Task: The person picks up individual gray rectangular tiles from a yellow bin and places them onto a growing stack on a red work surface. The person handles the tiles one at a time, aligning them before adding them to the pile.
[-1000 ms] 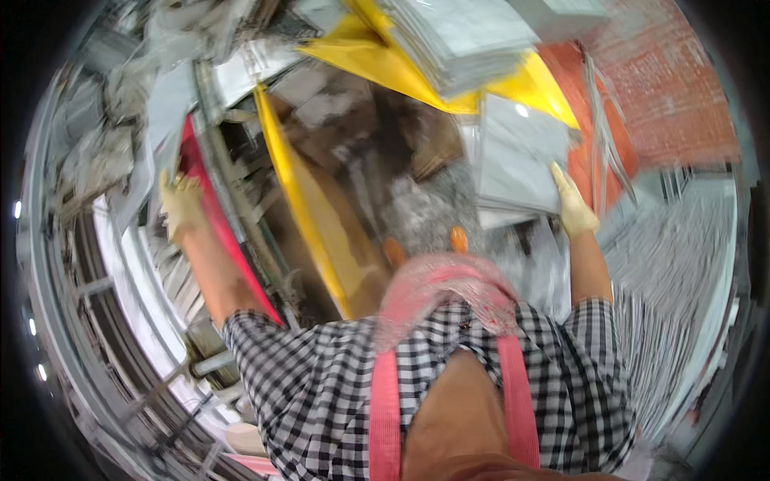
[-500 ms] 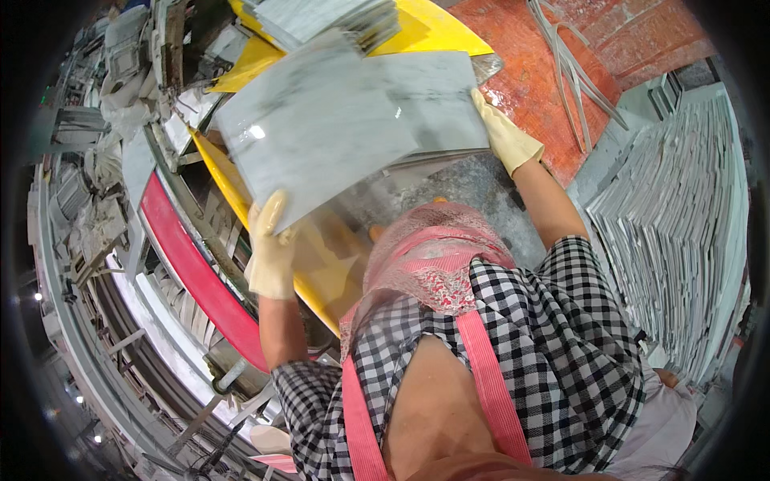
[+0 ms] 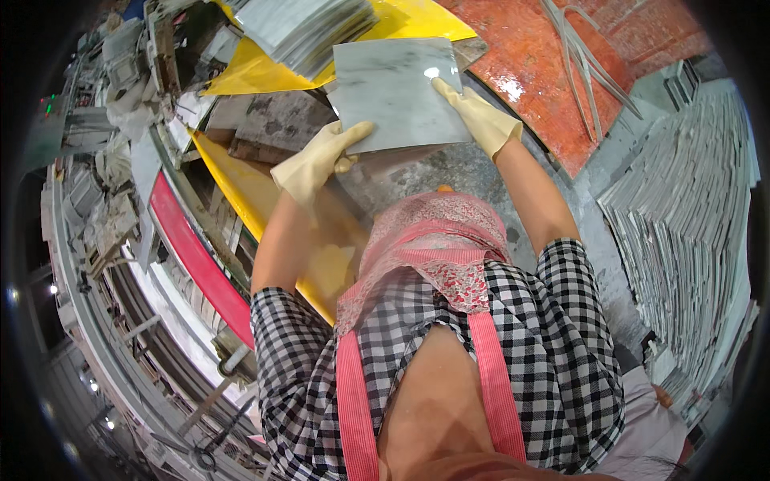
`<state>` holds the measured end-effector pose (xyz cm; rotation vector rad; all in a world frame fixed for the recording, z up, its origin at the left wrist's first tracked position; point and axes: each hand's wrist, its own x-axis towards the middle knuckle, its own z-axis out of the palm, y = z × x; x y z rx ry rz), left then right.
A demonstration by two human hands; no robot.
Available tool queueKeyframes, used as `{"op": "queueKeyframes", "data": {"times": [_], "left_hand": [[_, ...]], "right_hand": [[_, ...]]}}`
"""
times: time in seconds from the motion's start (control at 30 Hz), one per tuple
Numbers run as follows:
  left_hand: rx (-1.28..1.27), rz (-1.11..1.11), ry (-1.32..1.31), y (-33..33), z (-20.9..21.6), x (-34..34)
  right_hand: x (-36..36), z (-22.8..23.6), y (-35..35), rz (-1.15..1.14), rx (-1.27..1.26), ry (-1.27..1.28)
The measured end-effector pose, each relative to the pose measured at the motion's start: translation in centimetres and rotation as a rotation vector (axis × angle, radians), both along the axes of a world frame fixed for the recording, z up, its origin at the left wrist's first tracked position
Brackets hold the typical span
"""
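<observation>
A square grey marble tile with dark veining is held in front of me, its wet top shining at the right corner. My left hand, in a cream rubber glove, grips its near left corner, thumb over the top and fingers beneath. On the right edge my right hand, gloved the same way, clamps it with the thumb on the face and the other fingers hidden underneath. Whether more tiles lie under the top one is hidden.
Beyond, a fanned stack of tiles rests by yellow sheeting. Grey straps lie on an orange-red surface. Dense rows of upright tiles stand at right. Machinery with a red panel runs along the left.
Two tiles spread apart between my hands now appear as one square. My left hand has moved right and away from me, and my right hand slightly left.
</observation>
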<state>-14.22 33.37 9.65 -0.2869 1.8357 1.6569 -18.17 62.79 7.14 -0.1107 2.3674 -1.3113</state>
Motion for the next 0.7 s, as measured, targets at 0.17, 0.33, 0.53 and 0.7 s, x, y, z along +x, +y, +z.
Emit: {"op": "queueKeyframes", "data": {"times": [0.17,0.33,0.53,0.7], "left_hand": [[-0.751,-0.363,-0.135,-2.1,4.0,-0.9],[-0.845,-0.057,0.204,-5.9,5.5,-1.7],[-0.161,0.215,-0.101,-4.4,-2.1,1.0],[0.144,0.163,-0.157,-2.7,-6.7,1.0]], "right_hand": [[0.5,-0.8,-3.8,-0.247,-0.408,-0.24],[0.8,-1.5,-3.6,-0.241,-0.379,-0.226],[0.1,-2.2,-2.9,-0.311,-0.456,-0.255],[0.2,-2.5,-2.9,-0.319,-0.618,-0.328]]}}
